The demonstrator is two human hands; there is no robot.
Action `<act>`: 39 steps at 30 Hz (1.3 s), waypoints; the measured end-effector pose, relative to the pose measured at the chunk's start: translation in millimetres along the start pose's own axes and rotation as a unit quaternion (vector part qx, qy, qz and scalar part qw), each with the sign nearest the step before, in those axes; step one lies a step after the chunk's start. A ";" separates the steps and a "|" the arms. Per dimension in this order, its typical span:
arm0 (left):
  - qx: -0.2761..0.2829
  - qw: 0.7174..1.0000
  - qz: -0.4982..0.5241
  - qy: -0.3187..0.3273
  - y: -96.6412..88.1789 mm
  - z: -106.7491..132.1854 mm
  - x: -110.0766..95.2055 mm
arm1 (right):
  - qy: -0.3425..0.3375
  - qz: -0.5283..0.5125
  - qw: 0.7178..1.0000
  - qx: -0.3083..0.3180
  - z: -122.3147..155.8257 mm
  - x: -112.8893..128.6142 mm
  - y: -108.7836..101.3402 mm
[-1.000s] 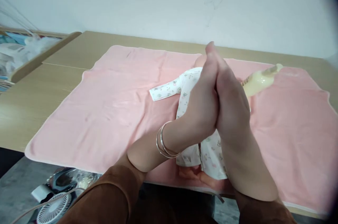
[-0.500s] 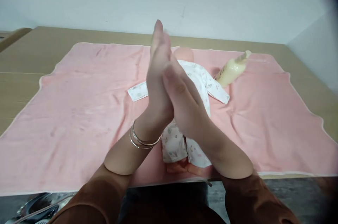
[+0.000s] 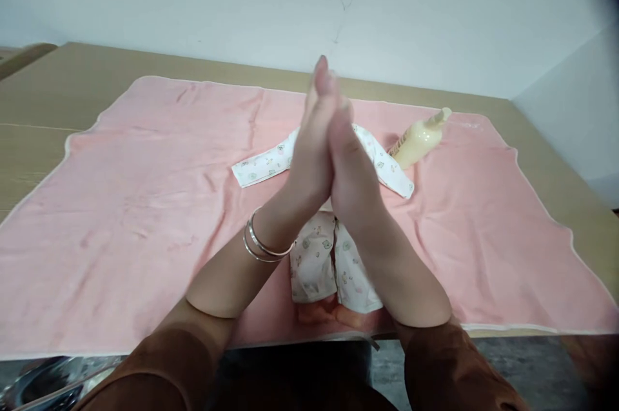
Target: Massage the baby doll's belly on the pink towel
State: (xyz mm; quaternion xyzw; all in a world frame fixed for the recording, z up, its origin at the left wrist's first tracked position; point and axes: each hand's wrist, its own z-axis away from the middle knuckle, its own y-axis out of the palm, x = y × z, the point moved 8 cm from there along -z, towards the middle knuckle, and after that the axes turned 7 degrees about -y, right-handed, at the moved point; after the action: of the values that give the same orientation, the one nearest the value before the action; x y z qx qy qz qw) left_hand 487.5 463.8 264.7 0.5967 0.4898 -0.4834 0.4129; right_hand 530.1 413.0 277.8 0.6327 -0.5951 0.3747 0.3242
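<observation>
My left hand [image 3: 312,156] and my right hand [image 3: 353,169] are pressed palm to palm, fingers stretched out and pointing up and away from me. Nothing shows between them. Two thin silver bangles [image 3: 264,246] circle my left wrist. Beneath my hands a baby doll in white printed clothes [image 3: 314,262] lies on a pink blanket [image 3: 159,204], sleeves spread out and feet [image 3: 338,314] toward me. The doll's head and chest are hidden behind my hands. By its sleeve on the right, a cream-coloured pump bottle [image 3: 420,142] lies on its side.
The blanket covers much of a wooden table [image 3: 53,95], which stands against a white wall [image 3: 193,4]. Below the front left edge, a dark, shiny object [image 3: 53,382] is partly visible. A wooden chair or furniture edge [image 3: 29,57] shows at the far left.
My joined hands have shifted right and a little lower in view, staying palm to palm and now covering the doll's head. The view has tilted slightly. Doll and bottle lie as before.
</observation>
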 end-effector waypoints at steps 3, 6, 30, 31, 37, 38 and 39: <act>-0.074 0.988 0.135 -0.032 -27.0 -22.4 15.7 | 0.011 0.027 0.996 0.088 4.7 1.7 19.1; -0.170 0.971 0.163 -0.052 -43.3 -43.5 51.7 | 0.046 0.052 0.994 0.081 -6.5 -35.0 2.7; -0.125 0.977 -0.162 0.053 -25.5 -64.2 134.0 | 0.127 0.549 0.788 0.246 -21.6 -147.9 -52.9; -0.122 0.978 -0.163 0.052 -25.2 -64.3 133.8 | 0.107 0.540 0.795 0.256 -23.5 -147.6 -49.6; -0.116 0.974 -0.184 0.057 -23.2 -66.2 135.5 | 0.175 0.557 0.802 0.129 -31.5 -153.0 -79.8; -0.118 0.973 -0.190 0.053 -23.3 -66.5 136.5 | 0.196 0.563 0.794 0.120 -29.1 -152.4 -82.6; -0.119 0.972 -0.195 0.050 -23.5 -66.7 137.1 | 0.213 0.569 0.786 0.119 -26.3 -151.1 -83.0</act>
State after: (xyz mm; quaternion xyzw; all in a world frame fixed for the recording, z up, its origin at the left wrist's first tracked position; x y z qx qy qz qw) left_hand 483.2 557.8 142.5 0.4595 0.6705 -0.4626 0.3541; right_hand 608.8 519.3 164.2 0.1177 -0.7140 0.6838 0.0931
